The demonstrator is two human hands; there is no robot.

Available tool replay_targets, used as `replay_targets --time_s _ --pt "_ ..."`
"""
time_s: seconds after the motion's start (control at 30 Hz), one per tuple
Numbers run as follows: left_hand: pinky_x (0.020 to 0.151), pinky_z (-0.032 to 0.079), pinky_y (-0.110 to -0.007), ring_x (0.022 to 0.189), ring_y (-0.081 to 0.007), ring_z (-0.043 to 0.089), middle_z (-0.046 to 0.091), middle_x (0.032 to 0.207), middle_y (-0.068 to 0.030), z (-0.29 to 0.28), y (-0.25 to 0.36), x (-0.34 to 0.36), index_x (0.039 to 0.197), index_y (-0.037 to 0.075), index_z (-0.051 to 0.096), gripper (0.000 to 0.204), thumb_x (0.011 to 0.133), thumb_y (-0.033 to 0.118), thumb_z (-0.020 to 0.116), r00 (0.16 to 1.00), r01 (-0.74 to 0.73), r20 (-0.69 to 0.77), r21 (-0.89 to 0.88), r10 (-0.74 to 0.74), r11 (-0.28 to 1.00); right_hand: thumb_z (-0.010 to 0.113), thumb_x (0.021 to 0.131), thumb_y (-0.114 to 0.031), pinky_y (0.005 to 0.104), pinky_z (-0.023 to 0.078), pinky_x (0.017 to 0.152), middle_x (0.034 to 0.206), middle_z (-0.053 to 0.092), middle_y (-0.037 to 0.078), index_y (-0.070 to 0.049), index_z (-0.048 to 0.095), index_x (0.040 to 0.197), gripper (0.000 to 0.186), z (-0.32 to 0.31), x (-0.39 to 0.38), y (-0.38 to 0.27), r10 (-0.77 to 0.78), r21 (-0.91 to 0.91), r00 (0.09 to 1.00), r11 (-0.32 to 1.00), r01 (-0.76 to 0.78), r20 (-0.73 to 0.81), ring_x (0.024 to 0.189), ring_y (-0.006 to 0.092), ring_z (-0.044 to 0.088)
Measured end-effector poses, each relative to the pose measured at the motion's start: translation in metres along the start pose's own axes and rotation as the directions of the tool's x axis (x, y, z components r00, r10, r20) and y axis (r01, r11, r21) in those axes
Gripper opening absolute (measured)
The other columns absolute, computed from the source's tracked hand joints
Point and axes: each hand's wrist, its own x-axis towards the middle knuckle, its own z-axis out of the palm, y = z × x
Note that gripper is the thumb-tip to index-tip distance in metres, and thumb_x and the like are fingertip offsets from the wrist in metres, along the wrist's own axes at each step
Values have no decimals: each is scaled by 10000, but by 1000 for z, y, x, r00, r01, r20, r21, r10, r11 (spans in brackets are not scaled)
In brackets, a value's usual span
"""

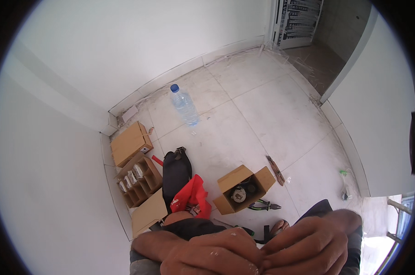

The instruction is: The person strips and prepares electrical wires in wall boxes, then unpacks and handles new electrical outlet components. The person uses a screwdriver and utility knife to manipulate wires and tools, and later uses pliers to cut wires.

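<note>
At the lower edge my left hand point(216, 251) and my right hand point(308, 245) meet, their fingers curled and pressed together. Whatever they pinch is hidden behind the fingers. Just beyond them on the floor stands an open cardboard box point(225, 203) with a round white fitting point(238, 194) and darker parts inside. Beside this box lie pliers point(264, 205) with green and black handles. A utility knife point(275, 170) rests farther off to the right. Left of the box, a red bag point(192, 195) lies against a long black bag point(176, 172).
A divided cardboard box point(145, 179) holding several white packets stands along the left wall, next to a closed carton point(131, 143). A clear water bottle point(184, 106) with a blue cap is farther back. At the upper right is a doorway point(320, 64); white walls border the tiled floor.
</note>
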Motion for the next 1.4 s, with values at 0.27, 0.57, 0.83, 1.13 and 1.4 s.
replay_targets --time_s 0.27,0.57,0.83,1.13,1.4 --pt "626 582 -464 837 -289 682 596 958 -115 -27 -24 43 961 42 581 165 984 202 617 976 102 210 -208 -57 973 709 807 -76 359 651 695 764 683 61 -69 656 746 81 5 14 -19 173 -199 985 965 -170 -3 719 232 703" --pt "782 666 -500 998 -290 670 461 1033 -84 -54 -41 62 1034 43 476 325 1095 347 377 907 200 -153 -666 -393 719 731 810 -65 333 602 637 810 697 121 -14 662 784 90 -7 6 -21 280 -55 945 960 -274 167 728 253 701" --pt "758 649 -444 901 -267 697 524 983 -92 -73 -54 60 1031 13 548 259 1074 250 455 964 174 -148 -268 -219 948 719 856 -85 292 545 597 809 678 112 7 670 900 113 -17 3 13 342 97 925 928 -360 164 701 211 667" --pt "731 584 -352 817 -216 699 580 949 -97 -91 -96 56 1022 -40 615 199 1036 137 525 992 124 -39 375 -118 919 713 923 -113 287 520 631 923 695 82 -51 724 1030 125 -39 -32 73 818 -299 550 574 -762 168 717 157 655" --pt "760 592 -328 937 -153 688 666 1028 -75 -101 -127 58 1070 22 631 215 1066 204 518 866 485 -212 134 -453 864 688 937 -116 293 540 626 796 684 77 4 709 1001 138 -47 -58 97 851 -315 524 488 -814 -35 695 122 668"
